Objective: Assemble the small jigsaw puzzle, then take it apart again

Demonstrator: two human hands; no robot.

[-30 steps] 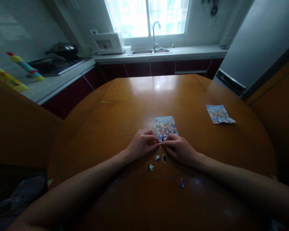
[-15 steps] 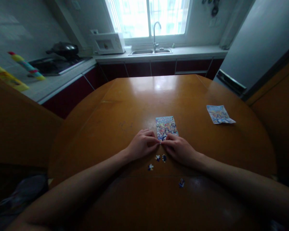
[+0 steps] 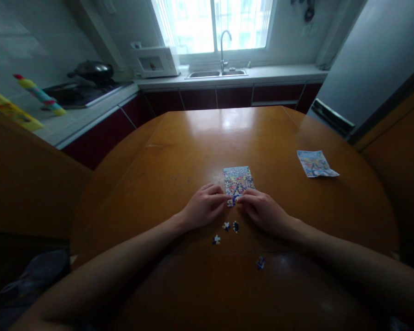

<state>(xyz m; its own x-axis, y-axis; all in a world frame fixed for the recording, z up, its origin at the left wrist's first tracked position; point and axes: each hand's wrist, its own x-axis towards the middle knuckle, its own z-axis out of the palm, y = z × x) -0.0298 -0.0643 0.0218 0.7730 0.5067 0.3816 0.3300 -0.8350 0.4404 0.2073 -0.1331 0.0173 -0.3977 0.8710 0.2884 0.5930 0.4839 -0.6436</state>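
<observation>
A mostly assembled jigsaw puzzle with a crowded, colourful picture lies flat on the wooden table. At its lower left corner, my left hand has its fingers closed on a small jigsaw piece, which touches the puzzle's bottom edge. My right hand is closed too, its fingertips pressed on the puzzle's lower right part, which they partly hide. Just below the hands lie a white-and-dark loose piece and a dark piece. Nearer to me are another loose piece and a bluish one.
A creased picture sheet lies on the right of the table. Beyond the table's far edge runs a counter with a sink and a white microwave. A pan stands on the stove at left; a fridge is at right.
My right fingertips have moved slightly right, away from my left ones, uncovering the piece at the puzzle's lower left corner. The loose pieces lie as before.
</observation>
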